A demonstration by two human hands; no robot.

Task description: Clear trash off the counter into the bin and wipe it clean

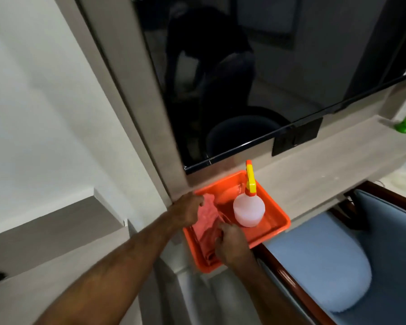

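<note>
Cloth: soft pink wiping cloth point(205, 221), crumpled in the left part of the orange plastic tray point(275, 227), beside the translucent spray bottle with yellow trigger point(249, 211).
Left hand point(188, 208): resting on the cloth's far edge; grip cannot be determined.
Right hand point(231, 243): fingers closed, pinching the near fold.
Handling: likely light, limp, non-fragile; gather a bunched fold.

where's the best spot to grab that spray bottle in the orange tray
Probably by the narrow neck just under the yellow trigger head, coming from above. The spray bottle stands upright in the orange tray, so its top is exposed and the tray's walls hinder a low side approach. The round body is wide for one hand. Both hands, left hand and right hand, are on the pink cloth.
</note>
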